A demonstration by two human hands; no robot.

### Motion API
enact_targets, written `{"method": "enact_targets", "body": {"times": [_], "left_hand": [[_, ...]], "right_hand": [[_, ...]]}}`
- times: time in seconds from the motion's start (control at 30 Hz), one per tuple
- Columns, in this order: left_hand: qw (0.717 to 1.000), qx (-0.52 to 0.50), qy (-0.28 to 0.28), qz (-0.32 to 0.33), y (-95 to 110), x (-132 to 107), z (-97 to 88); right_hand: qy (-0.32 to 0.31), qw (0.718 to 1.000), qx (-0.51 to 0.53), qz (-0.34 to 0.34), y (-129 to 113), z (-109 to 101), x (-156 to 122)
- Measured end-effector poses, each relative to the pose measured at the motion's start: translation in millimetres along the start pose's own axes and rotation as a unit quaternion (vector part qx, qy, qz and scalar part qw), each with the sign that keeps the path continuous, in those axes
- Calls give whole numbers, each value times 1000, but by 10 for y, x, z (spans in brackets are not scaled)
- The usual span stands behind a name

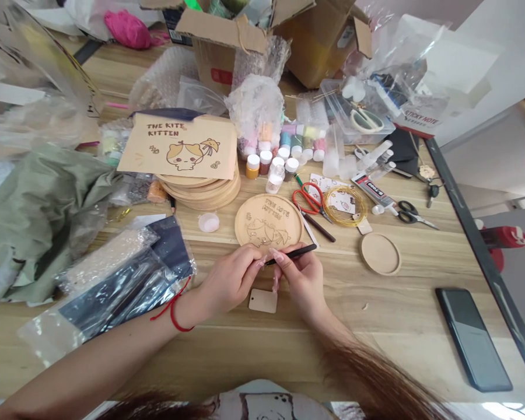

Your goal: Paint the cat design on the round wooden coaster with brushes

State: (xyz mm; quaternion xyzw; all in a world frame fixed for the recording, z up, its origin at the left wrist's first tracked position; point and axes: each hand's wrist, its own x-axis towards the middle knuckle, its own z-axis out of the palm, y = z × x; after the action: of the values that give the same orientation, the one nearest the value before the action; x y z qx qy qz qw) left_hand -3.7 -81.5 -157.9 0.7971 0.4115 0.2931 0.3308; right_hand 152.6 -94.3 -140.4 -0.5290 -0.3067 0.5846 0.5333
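My right hand [304, 280] is closed on a thin black pen-like tool [294, 253] whose free end points right. My left hand [231, 279], with a red string at the wrist, pinches the tool's other end with its fingertips. Both hands hover just in front of a round wooden plaque [268, 223] engraved with a kitten and lettering. A small wooden tag [263, 301] lies on the wooden table [376, 326] below the hands.
Behind are a stack of wooden discs under a kitten picture card [181, 146], small paint jars [271, 160], a white lid [209, 222], red scissors [308, 198], a gold wire coil [345, 205], a glue tube [373, 190], a small round coaster [380, 254], a phone [472, 338] and plastic bags [114, 280].
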Motion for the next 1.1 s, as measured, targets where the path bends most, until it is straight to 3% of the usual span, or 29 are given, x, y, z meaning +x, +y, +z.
{"method": "enact_targets", "body": {"times": [0.27, 0.43, 0.73, 1.1], "left_hand": [[998, -10, 50, -26, 40, 50, -51], [998, -15, 46, -29, 12, 48, -43], [999, -28, 20, -25, 6, 32, -35], [999, -37, 17, -25, 25, 22, -30]], "right_hand": [[-18, 995, 90, 49, -12, -95, 75], [-44, 994, 60, 75, -35, -143, 99], [-2, 1000, 7, 29, -84, -90, 82], [2, 999, -15, 28, -65, -65, 61]]}}
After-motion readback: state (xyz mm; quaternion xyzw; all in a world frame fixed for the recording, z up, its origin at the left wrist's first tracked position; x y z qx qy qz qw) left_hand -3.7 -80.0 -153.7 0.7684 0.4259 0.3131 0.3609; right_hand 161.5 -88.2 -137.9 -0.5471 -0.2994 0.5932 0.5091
